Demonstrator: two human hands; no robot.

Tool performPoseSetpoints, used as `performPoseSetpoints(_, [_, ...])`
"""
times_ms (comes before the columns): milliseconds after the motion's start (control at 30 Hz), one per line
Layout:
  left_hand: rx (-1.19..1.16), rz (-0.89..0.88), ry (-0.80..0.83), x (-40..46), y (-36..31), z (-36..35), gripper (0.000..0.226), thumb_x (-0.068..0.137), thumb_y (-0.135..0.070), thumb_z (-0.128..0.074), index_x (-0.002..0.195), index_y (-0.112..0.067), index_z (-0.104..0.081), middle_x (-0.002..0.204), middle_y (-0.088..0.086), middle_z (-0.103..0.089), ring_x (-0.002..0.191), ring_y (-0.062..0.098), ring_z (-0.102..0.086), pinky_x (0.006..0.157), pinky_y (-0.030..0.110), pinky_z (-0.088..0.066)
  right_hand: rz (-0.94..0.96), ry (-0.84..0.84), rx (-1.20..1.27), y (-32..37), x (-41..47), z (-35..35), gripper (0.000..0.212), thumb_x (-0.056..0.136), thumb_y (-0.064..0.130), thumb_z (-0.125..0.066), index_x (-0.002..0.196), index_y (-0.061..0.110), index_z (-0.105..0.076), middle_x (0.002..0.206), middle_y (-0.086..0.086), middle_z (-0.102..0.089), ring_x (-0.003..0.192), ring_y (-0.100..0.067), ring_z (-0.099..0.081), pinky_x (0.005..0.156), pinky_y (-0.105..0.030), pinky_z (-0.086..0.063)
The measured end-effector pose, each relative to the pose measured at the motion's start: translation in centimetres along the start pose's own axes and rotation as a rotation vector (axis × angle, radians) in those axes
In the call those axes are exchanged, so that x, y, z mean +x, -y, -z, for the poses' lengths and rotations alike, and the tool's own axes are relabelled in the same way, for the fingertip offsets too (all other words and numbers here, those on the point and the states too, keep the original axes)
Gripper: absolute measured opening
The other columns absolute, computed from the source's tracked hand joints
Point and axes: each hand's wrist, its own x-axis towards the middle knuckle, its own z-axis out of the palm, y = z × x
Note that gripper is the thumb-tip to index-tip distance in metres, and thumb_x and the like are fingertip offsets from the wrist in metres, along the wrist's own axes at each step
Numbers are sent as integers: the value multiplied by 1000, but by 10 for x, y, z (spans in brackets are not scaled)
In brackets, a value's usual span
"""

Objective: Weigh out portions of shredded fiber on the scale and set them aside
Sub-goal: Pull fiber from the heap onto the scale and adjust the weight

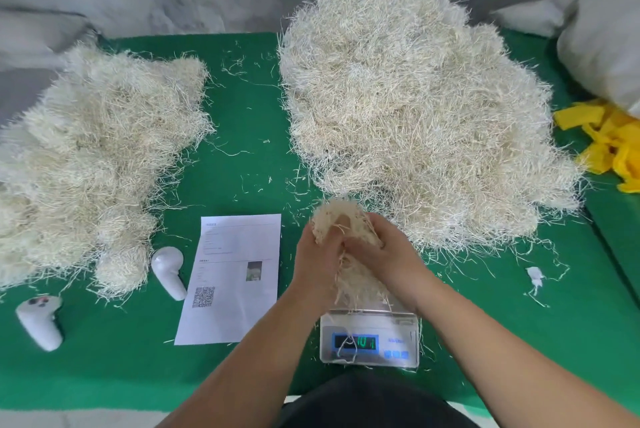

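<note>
Fiber (346, 230) in a small wad is gripped by both hands directly above the scale (370, 337). The left hand (317, 254) and right hand (384, 251) meet over the wad, fingers curled into it, and loose strands hang from the wad down toward the pan, which the hands and strands mostly hide. The scale's lit display shows green digits, partly crossed by a stray strand, so the reading is not certain.

Beyond the scale and to its right lies the big heap (412, 98) of fiber, its near edge just behind the hands. Far to the scale's left sits a second heap (93, 157), lower and flatter. Just left of the scale lies a sheet (235, 275) of printed paper with a QR code. Left of that are two white controllers: one (168, 272) touching the second heap's edge, the other (40, 320) farther left. Right of the scale, past the big heap, lie yellow strips (606, 143) and a grey sack (602, 47). Everything rests on a green mat (121, 368) scattered with stray strands.
</note>
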Motion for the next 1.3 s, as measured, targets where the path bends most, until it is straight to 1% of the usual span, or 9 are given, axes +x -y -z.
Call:
performPoseSetpoints(167, [-323, 145, 103, -2, -19, -26, 47, 106, -51, -42, 120, -19, -74, 126, 17, -72, 114, 33, -71, 96, 47, -59, 25, -115, 240, 28, -6, -20, 61, 94, 46, -67, 149, 38, -41, 128, 27, -65, 114, 3, -63, 90, -18, -53])
performPoseSetpoints(267, [-96, 142, 57, 2, -23, -43, 47, 104, -59, -42, 117, -28, -74, 129, 9, -71, 112, 21, -71, 86, 36, -61, 80, -220, 214, 35, 5, -17, 21, 102, 22, -61, 120, 31, -66, 98, 20, -76, 90, 2, -72, 69, -11, -54])
performPoseSetpoints(500, [-42, -64, 202, 4, -26, -61, 42, 92, -77, -46, 108, -50, -73, 99, -17, -77, 98, 0, -73, 90, 41, -53, 316, -221, -80, 44, 28, 6, 32, 102, 13, -55, 77, 30, -61, 70, 13, -66, 62, 2, -58, 58, -17, -43])
performPoseSetpoints(667, [147, -249, 76, 33, -51, -51, 27, 108, -38, -46, 103, -19, -64, 93, 6, -66, 94, 21, -67, 85, 33, -49, 181, -121, 121, 53, 27, -11, 53, 100, 27, -60, 134, 49, -25, 131, -4, -59, 119, -14, -62, 100, -42, -52])
performPoseSetpoints(767, [173, -66, 47, 45, -52, -35, 29, 111, -21, -32, 89, -25, -50, 87, -10, -53, 82, 4, -59, 69, 7, -41, 347, -92, -164, 41, 3, -27, 79, 96, 70, -44, 153, 55, 7, 166, 13, -1, 157, -9, -2, 126, -38, -15])
performPoseSetpoints(933, [19, 67, 307, 28, -49, -46, 33, 112, -26, -32, 93, -21, -58, 71, -13, -71, 64, -3, -68, 59, 15, -53, 380, -408, -357, 42, 10, -29, 53, 100, 64, -37, 150, 48, -43, 168, 16, -6, 157, -21, -6, 122, -60, -23])
performPoseSetpoints(1033, [-122, 304, 396, 24, -42, -55, 54, 105, -60, -41, 122, -17, -69, 106, 1, -76, 97, 11, -73, 85, 30, -56, 441, -484, -470, 45, 24, -11, 37, 100, 60, -45, 126, 44, -67, 170, 14, -16, 159, -27, -1, 124, -54, -17])
performPoseSetpoints(1167, [-451, 567, 393, 25, -26, -42, 23, 107, -17, -53, 107, -38, -62, 108, -18, -57, 98, -21, -58, 97, 18, -44, 506, -295, -544, 57, 28, -4, 43, 96, 62, -50, 90, 29, -77, 121, 16, -69, 105, -10, -67, 82, -39, -58])
performPoseSetpoints(1300, [-287, 357, 332, 1, -20, -45, 56, 104, -31, -55, 152, -6, -45, 146, 12, -50, 138, 21, -46, 124, 37, -31, 436, -199, -344, 77, 39, 4, 55, 97, 58, -57, 59, 19, -65, 52, 7, -59, 48, -10, -56, 54, -28, -46])
